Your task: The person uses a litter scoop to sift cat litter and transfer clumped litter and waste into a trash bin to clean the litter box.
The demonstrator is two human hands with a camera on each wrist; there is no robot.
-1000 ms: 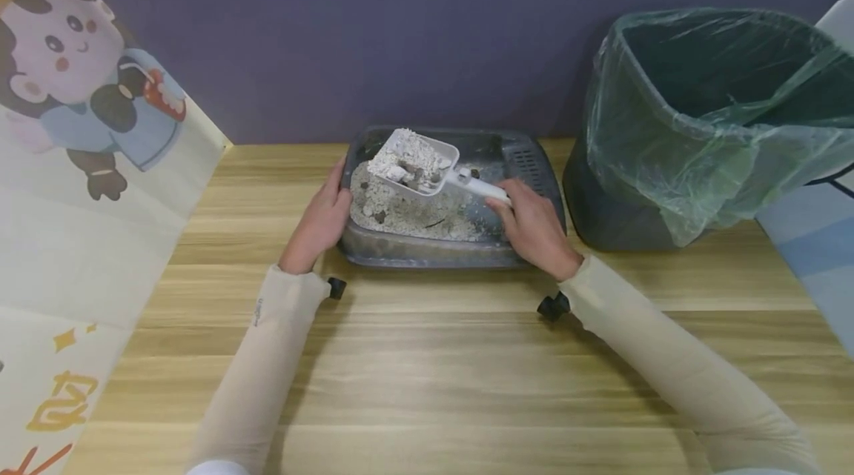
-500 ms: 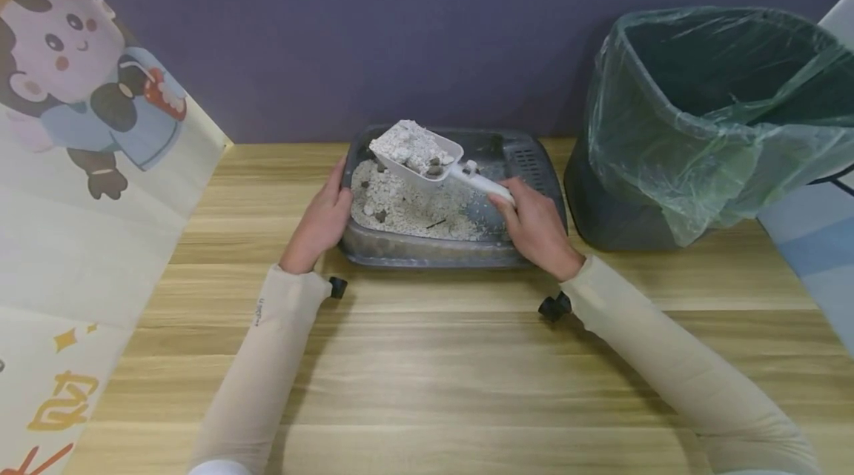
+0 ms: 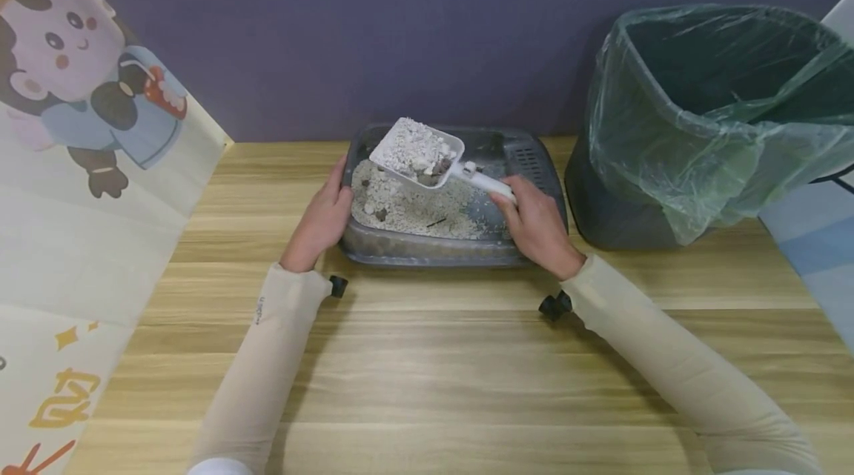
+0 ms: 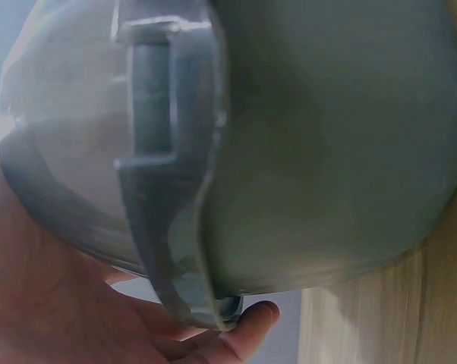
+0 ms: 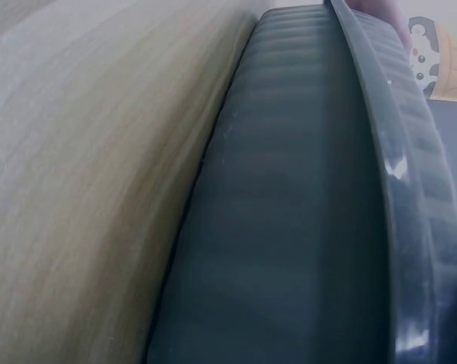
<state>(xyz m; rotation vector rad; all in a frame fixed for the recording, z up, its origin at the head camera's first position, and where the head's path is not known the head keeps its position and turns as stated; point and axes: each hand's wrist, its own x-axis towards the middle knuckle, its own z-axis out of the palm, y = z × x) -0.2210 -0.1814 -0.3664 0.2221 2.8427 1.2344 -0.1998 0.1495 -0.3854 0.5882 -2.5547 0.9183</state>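
A grey litter box [image 3: 434,251] stands on the table against the wall, with pale clumpy litter [image 3: 403,212] spread over its left part. My left hand [image 3: 323,221] grips the box's left end; in the left wrist view its fingers [image 4: 253,327] curl beneath the rim [image 4: 200,129]. With my right hand [image 3: 537,229] I hold a white litter scoop [image 3: 485,183] by its handle. The scoop hangs above the box, heaped with whitish litter and a few darker lumps. Mostly the box's outer wall [image 5: 282,197] fills the right wrist view, where the scoop is not seen.
Right of the box stands a dark bin [image 3: 617,212] lined with a translucent green bag [image 3: 667,156]. Behind is a purple wall [image 3: 373,38]. A cartoon-printed panel [image 3: 167,201] borders the wooden table [image 3: 427,371] on the left.
The scoop has risen slightly and shifted a little right. Its load has moved, with darker lumps now near the handle end. The left hand and the box have stayed in place.
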